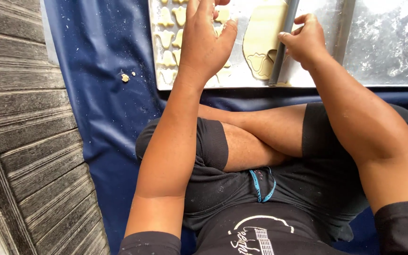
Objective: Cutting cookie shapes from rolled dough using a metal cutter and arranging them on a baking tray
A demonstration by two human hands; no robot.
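I sit cross-legged on a blue sheet [100,94] in front of a floured metal tray [308,80]. My left hand [206,40] reaches over rows of pale cut-out dough shapes [168,59] on the tray's left side; its fingertips are out of frame, so what they touch is hidden. My right hand [305,40] rests its fingers against a grey rolling pin [283,42] lying over a flat sheet of rolled dough [260,33]. That dough sheet has shapes cut from its near edge.
A dark weathered wooden plank wall [24,141] runs along the left. A small crumb of dough [125,77] lies on the blue sheet. A second floured metal surface [388,42] lies at the right. My folded legs [260,137] fill the space below the tray.
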